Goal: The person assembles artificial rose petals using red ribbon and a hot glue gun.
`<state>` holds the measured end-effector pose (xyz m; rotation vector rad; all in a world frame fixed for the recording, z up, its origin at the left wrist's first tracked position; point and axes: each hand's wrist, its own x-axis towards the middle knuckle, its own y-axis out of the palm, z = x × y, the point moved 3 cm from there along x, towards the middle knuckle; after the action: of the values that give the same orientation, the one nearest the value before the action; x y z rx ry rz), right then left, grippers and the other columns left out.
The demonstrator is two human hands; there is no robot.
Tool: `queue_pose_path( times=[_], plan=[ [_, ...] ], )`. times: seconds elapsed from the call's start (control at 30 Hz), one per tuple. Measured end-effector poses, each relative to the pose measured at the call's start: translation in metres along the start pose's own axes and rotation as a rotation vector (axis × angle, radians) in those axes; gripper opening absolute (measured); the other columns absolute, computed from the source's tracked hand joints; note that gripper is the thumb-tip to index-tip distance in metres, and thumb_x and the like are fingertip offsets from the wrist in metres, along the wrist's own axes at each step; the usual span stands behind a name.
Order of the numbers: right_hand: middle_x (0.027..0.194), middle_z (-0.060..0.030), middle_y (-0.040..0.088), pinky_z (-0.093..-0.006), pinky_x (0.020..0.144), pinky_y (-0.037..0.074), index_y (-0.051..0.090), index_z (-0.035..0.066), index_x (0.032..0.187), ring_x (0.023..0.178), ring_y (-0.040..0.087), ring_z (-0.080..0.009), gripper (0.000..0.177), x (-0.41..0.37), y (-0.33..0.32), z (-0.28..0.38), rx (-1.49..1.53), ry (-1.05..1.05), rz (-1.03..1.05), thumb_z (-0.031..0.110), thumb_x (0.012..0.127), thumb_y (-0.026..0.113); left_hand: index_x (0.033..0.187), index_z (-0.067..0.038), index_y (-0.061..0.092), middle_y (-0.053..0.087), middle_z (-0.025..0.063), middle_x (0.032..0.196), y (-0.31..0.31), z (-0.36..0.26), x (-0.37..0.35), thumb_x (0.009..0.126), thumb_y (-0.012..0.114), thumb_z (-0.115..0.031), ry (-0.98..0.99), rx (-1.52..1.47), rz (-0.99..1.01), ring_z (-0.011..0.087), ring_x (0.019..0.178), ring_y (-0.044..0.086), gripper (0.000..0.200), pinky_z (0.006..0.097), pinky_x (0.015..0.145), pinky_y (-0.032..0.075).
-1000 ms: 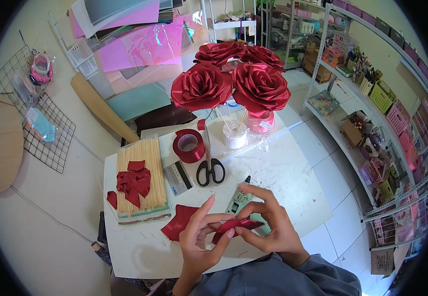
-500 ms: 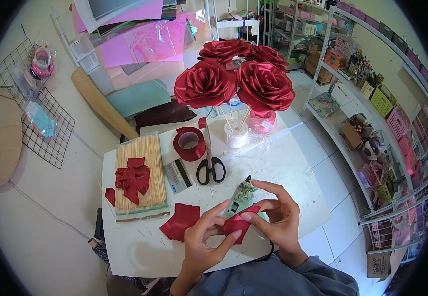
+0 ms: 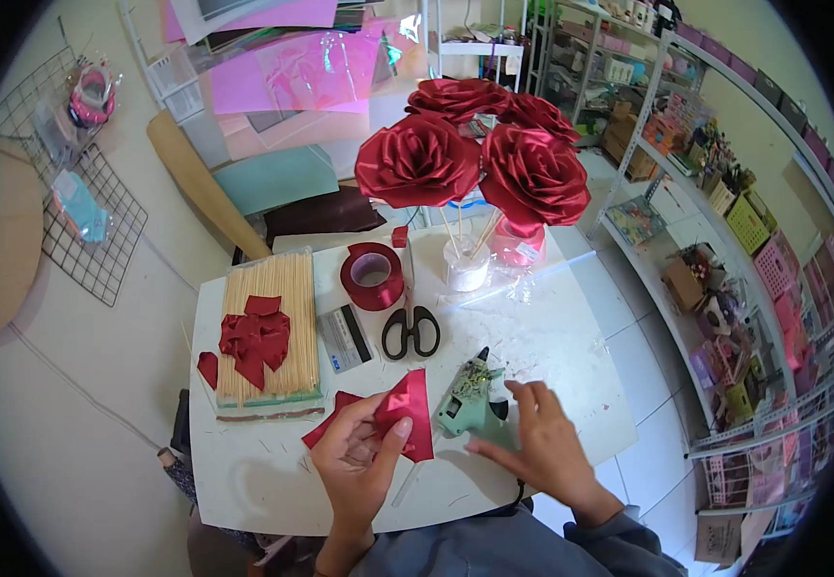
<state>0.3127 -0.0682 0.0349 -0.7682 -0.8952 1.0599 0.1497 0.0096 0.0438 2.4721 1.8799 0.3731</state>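
Note:
My left hand [image 3: 351,471] pinches a red satin ribbon piece [image 3: 415,406] between thumb and fingers, above the near part of the table. Partly hidden behind that hand, another red ribbon piece [image 3: 319,433] lies flat. My right hand [image 3: 559,452] is open and holds nothing, its thumb and fingers spread at the right side of a pale green glue gun [image 3: 470,415]. The glue gun lies on the table with its dark nozzle pointing away from me. A translucent stick [image 3: 405,486] rests just below the held piece.
Black-handled scissors [image 3: 411,338], a red ribbon roll [image 3: 373,276] and a card [image 3: 347,338] lie mid-table. Left is a bundle of wooden sticks [image 3: 299,327] with red scraps [image 3: 255,337] on top. Large red ribbon roses [image 3: 417,162] stand in a white holder [image 3: 466,269] behind.
My right hand has let go of the red ribbon piece and moved right, beside the glue gun. My left hand has shifted left, still holding the piece, now opened out and upright.

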Motion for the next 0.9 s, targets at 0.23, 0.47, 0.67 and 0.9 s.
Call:
queue_pose_path(
  times=[0.23, 0.47, 0.67, 0.9],
  plan=[
    [0.09, -0.0182, 0.046, -0.0359, 0.062, 0.046, 0.044, -0.004, 0.102, 0.075, 0.053, -0.0311, 0.047, -0.006, 0.028, -0.009, 0.076, 0.125, 0.194, 0.023, 0.069, 0.064, 0.094, 0.003, 0.043, 0.057, 0.0103, 0.083, -0.005, 0.003, 0.003, 0.074, 0.056, 0.009, 0.041, -0.095, -0.042, 0.0106, 0.074, 0.056, 0.024, 0.0196, 0.064, 0.046],
    [0.092, -0.0129, 0.051, -0.0311, 0.061, 0.047, 0.044, -0.006, 0.108, 0.078, 0.055, -0.0212, 0.044, -0.019, 0.023, -0.035, 0.895, 0.273, 0.0, 0.008, 0.07, 0.062, 0.1, 0.006, 0.046, 0.058, 0.0106, 0.084, -0.004, -0.001, 0.005, 0.075, 0.055, 0.008, 0.053, 0.063, -0.057, 0.0102, 0.073, 0.057, 0.026, 0.0176, 0.061, 0.045],
    [0.089, -0.0066, 0.051, -0.0211, 0.052, 0.039, 0.044, 0.0, 0.108, 0.063, 0.048, -0.0091, 0.032, -0.033, 0.019, -0.008, 1.534, 0.343, 0.118, 0.008, 0.079, 0.052, 0.101, 0.007, 0.05, 0.058, 0.0104, 0.083, 0.002, -0.003, 0.004, 0.076, 0.054, 0.007, 0.08, 0.161, -0.073, 0.01, 0.072, 0.058, 0.025, 0.0186, 0.061, 0.047],
    [0.092, -0.0088, 0.053, -0.0241, 0.069, 0.041, 0.05, -0.001, 0.101, 0.077, 0.049, -0.0126, 0.032, -0.025, 0.031, 0.004, 1.135, 0.298, 0.342, 0.016, 0.077, 0.06, 0.099, 0.007, 0.052, 0.058, 0.0107, 0.081, 0.003, -0.001, 0.002, 0.075, 0.055, 0.007, 0.129, 0.292, -0.108, 0.01, 0.071, 0.058, 0.024, 0.0184, 0.058, 0.048]
  ],
)
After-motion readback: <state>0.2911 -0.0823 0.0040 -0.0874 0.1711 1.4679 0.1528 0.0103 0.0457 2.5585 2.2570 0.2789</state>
